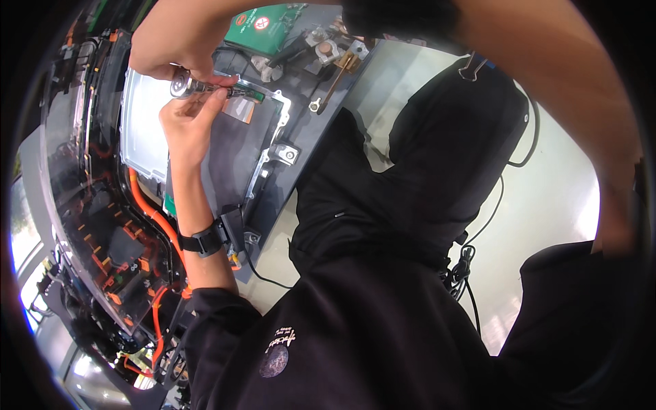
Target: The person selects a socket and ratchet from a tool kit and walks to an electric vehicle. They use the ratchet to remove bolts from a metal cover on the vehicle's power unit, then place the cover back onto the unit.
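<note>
My left hand point(190, 126) reaches in from below and pinches the shaft of a shiny metal hand tool point(181, 87) with a round, silver head. My right hand point(178, 37) comes over the top from the right, its fingers closed around the same tool near that head. Just past the fingertips, a slim dark piece with a green strip point(254, 95) lies in line with the tool; whether they are joined I cannot tell. Both hands are above a dark, flat-topped unit point(236, 160) with metal lugs along its edge. A small copper-coloured plate point(239, 111) shows beneath the tool.
A green labelled box point(260, 31) sits at the far side, near metal clamps and fittings point(326, 49). A translucent white tray point(143, 130) lies left of the unit. Further left, a clear cover point(75, 178) stands over orange cables point(147, 205). My black-clad legs point(410, 157) are at right.
</note>
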Demonstrator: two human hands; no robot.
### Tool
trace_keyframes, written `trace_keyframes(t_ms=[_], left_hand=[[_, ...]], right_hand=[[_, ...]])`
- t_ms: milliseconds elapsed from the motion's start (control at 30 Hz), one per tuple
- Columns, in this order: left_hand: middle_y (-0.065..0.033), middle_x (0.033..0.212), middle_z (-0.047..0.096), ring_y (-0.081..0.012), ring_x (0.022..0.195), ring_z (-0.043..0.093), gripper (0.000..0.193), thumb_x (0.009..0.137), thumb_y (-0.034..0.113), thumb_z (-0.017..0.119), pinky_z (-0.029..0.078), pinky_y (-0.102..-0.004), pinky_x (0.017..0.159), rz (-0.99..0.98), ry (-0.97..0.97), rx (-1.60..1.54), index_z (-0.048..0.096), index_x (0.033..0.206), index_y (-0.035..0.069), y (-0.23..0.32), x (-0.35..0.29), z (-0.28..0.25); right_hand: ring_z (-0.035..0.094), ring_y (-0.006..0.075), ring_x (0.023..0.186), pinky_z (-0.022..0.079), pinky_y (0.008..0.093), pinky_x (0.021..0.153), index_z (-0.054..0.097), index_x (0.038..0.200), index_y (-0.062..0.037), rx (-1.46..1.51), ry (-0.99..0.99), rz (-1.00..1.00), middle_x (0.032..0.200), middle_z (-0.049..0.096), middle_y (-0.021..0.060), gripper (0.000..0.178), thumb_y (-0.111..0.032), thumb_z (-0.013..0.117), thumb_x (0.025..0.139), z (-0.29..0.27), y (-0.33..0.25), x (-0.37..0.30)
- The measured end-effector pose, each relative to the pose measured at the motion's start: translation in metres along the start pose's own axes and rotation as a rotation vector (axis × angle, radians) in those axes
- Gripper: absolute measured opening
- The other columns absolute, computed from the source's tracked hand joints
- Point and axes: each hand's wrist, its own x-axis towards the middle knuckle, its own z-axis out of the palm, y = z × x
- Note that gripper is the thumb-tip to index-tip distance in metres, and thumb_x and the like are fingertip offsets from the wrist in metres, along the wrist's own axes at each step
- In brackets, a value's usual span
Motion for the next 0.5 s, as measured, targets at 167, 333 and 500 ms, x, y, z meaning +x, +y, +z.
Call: trace_keyframes(t_ms=[167,333,500], left_hand=[[-0.0130,0.099,0.072,-0.0085,0.079,0.056,0.011,0.089,-0.001,0.067,0.046,-0.0233,0.068,0.025,0.054,0.039,0.068,0.096,-0.009,0.004,-0.010,0.001],[-0.0119,0.098,0.071,-0.0063,0.079,0.055,0.014,0.087,0.002,0.070,0.045,-0.0229,0.069,-0.069,0.106,0.241,0.067,0.096,-0.009,-0.003,-0.015,-0.015],[-0.0131,0.124,0.064,-0.0139,0.108,0.059,0.030,0.091,0.003,0.066,0.048,-0.0300,0.094,0.010,0.064,0.253,0.062,0.118,-0.008,0.001,-0.013,0.002]], right_hand=[[0.065,0.0273,0.088,0.052,0.0354,0.079,0.068,0.105,-0.0037,0.064,0.074,-0.008,0.095,0.068,0.0134,0.028,-0.023,0.067,0.085,0.010,-0.002,0.009],[0.064,0.0263,0.089,0.051,0.0347,0.080,0.067,0.107,-0.0042,0.156,0.432,-0.018,0.096,0.067,0.0120,0.030,-0.025,0.068,0.086,0.009,-0.013,-0.031],[0.063,0.0252,0.089,0.051,0.0339,0.081,0.066,0.109,-0.0047,0.269,0.767,0.020,0.097,0.067,0.0105,0.032,-0.028,0.068,0.086,0.030,-0.005,-0.080]])
